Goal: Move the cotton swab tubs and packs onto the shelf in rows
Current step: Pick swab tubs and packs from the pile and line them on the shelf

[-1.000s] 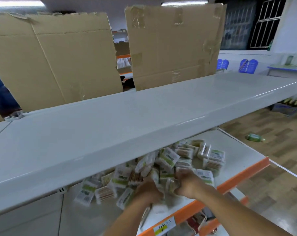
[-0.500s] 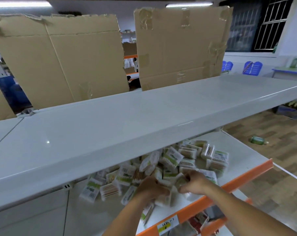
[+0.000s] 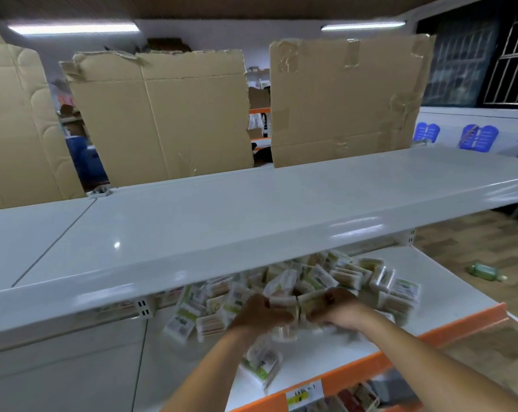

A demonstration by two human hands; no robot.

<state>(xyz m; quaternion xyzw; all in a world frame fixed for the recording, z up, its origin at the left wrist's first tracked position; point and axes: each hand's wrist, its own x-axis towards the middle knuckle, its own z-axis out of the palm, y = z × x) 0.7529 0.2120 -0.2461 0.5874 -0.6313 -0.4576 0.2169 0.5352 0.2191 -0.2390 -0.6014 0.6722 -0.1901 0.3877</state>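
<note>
My left hand (image 3: 259, 315) and right hand (image 3: 336, 310) clasp several packs (image 3: 284, 301); light, stiff, slick plastic, best squeezed from both ends.

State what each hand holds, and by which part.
Left hand and right hand together grip a clutch of cotton swab packs by its two ends, above the pile on the lower shelf.

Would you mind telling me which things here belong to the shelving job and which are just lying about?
Job:
- swab packs, heaped on the lower shelf
- top shelf
- left hand and right hand, each gripping packs

Lying about:
- cardboard sheets
- green bottle on the floor
- blue chairs
</note>
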